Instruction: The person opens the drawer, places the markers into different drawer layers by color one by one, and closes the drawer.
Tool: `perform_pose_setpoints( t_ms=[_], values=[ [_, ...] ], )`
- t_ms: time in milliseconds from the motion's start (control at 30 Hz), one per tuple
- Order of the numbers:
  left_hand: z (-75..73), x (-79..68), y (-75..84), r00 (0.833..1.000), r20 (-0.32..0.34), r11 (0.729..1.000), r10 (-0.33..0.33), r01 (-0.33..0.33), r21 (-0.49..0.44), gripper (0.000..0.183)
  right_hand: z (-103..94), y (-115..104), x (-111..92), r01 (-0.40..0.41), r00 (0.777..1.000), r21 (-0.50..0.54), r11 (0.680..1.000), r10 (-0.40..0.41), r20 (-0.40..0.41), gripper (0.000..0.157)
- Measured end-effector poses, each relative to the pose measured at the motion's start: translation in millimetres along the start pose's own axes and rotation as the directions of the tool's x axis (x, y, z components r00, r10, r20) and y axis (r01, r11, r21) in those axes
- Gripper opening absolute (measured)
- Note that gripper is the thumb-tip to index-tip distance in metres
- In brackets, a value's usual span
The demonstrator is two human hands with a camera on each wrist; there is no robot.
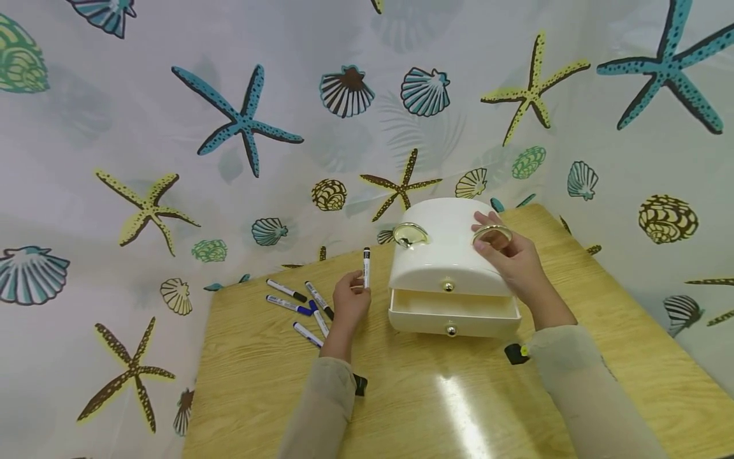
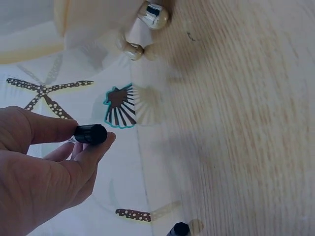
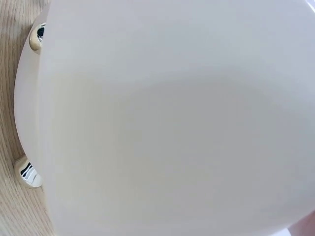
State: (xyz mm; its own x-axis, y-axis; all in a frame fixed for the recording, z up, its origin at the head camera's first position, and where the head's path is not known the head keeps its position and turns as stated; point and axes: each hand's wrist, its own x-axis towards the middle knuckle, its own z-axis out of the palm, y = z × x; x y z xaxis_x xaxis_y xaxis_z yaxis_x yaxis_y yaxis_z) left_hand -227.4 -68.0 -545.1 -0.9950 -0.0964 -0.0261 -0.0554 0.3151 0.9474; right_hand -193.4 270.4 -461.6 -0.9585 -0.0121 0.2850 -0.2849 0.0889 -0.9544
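Observation:
My left hand (image 1: 351, 298) pinches a whiteboard marker (image 1: 366, 268) between thumb and fingers, holding it upright with its black cap on top. In the left wrist view the black cap (image 2: 92, 133) sticks out between thumb and fingertip. To the right stands a white drawer box (image 1: 441, 217) with a rounded top, its lower drawer (image 1: 453, 324) pulled out. My right hand (image 1: 518, 261) holds the box at its right gold ring-shaped ear (image 1: 493, 231), with fingers and thumb on either side. The right wrist view is mostly filled by the white box surface (image 3: 172, 123).
Several markers (image 1: 289, 305) with black or blue caps lie on the wooden table (image 1: 252, 382) left of my left hand. The box has a second gold ear (image 1: 410, 234) and gold knobs (image 1: 451, 331). A shell-and-starfish cloth (image 1: 321, 153) hangs behind the table.

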Motion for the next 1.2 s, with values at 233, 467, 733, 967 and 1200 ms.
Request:
perform_pose_setpoints(
  t_ms=[233,467,733,967,1200],
  values=[
    [-2.0,-14.4,7.1,1.000,0.007,0.999,-0.003,0.003,-0.041,0.048,0.7,-1,0,-0.010,1.000,-0.020,1.000,0.009,-0.013,0.018],
    [-2.4,-24.6,11.4,1.000,0.011,0.998,0.027,-0.027,-0.055,0.048,0.5,-2,0,-0.019,1.000,-0.038,0.999,0.018,-0.020,0.021],
    [-5.5,-35.0,19.0,0.996,-0.006,0.994,0.087,-0.087,-0.066,0.044,2.1,-3,-1,-0.022,1.000,-0.034,0.999,0.021,-0.023,0.021],
    [-6.6,-41.7,23.8,0.993,-0.028,0.990,0.116,-0.118,-0.075,0.042,1.9,-2,-2,-0.028,0.999,-0.014,1.000,0.027,-0.023,0.020],
    [-4.4,-47.2,25.7,0.992,-0.040,0.987,0.117,-0.121,-0.101,0.043,1.2,-1,-2,-0.013,1.000,0.004,1.000,0.013,-0.011,0.016]
  ],
)
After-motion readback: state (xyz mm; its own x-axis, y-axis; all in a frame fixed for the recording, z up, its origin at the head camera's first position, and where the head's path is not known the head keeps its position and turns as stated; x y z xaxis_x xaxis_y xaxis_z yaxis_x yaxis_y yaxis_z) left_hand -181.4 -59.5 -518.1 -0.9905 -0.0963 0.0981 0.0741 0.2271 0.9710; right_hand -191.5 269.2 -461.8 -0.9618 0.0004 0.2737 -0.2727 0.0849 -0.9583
